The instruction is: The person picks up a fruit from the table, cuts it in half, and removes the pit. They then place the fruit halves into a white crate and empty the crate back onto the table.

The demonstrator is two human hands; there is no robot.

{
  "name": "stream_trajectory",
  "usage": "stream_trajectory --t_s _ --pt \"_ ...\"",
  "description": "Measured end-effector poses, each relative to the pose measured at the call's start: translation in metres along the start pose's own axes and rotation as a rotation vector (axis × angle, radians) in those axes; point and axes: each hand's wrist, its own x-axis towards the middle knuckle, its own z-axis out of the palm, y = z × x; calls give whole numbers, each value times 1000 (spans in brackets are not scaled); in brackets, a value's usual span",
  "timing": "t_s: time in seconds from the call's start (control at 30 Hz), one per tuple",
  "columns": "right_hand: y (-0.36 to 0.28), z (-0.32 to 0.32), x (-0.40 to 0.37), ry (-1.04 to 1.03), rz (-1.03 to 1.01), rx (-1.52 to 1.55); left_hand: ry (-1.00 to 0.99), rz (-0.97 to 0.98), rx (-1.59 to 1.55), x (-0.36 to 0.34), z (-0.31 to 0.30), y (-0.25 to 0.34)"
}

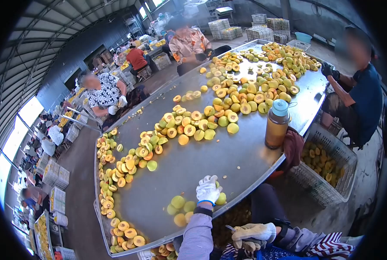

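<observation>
My left hand [208,190], in a white knit glove, reaches over the near edge of the metal table [189,162]. Its fingers are curled round a yellow-green peach [218,184], mostly hidden by the glove. Another peach [221,199] lies against the hand's right side, and several more peaches [178,202] sit just left of the wrist. Low over my lap, my right hand [255,236], in a worn cream glove, is closed on a small knife [230,227]; only its short tip shows beyond the fingers.
Halved peaches [193,123] run in a band across the table. A bottle [276,125] stands by the right edge near a dark red cloth [293,147]. A crate of fruit [328,173] is on the floor at right. Several co-workers sit around the table; stacked crates [57,173] stand beyond.
</observation>
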Motion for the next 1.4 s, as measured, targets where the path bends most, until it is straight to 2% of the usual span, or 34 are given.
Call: stream_trajectory --t_s 0.07,0.17,0.2,0.23,0.27,0.43,0.5,0.7,0.8,0.9,1.03,1.1,1.2,1.23,1.33,1.4 --pt "-15 16 -6 8 139 28 56 11 -122 -11 4 -7" --pt "-20 10 1 -25 22 -7 -15 -185 -1554 -24 -6 -20" --pt "-21 10 -2 50 -11 -27 -26 -164 -1691 -39 -16 -7" --pt "-19 1 2 -2 -3 -35 -34 -148 -1818 -55 -40 9" --pt "-21 1 3 41 -32 -54 -40 -141 -1947 -69 -57 23" --pt "-36 15 3 257 -132 -169 38 -185 -2045 -119 -70 53" --pt "-31 14 7 278 -149 -211 96 -151 -2077 -128 -76 67" --pt "-30 25 6 394 -283 -389 268 -123 -1942 -151 -93 90" --pt "-39 35 0 393 -173 -409 318 -101 -1915 -159 -91 93" --pt "-38 40 -2 338 -234 -329 387 -59 -1844 -164 -87 95" --pt "-45 46 -8 304 -142 -370 533 50 -1670 -172 -83 105" --pt "-45 45 -10 264 -80 -363 535 72 -1598 -175 -87 105" --pt "-39 37 -8 91 -92 -172 507 62 -1606 -178 -89 102" --pt "-39 39 -8 106 -100 -183 494 51 -1628 -178 -89 102" --pt "-40 42 -9 147 -119 -247 613 37 -1623 -178 -84 110" --pt "-39 40 -9 167 -118 -329 599 72 -1591 -181 -81 109"
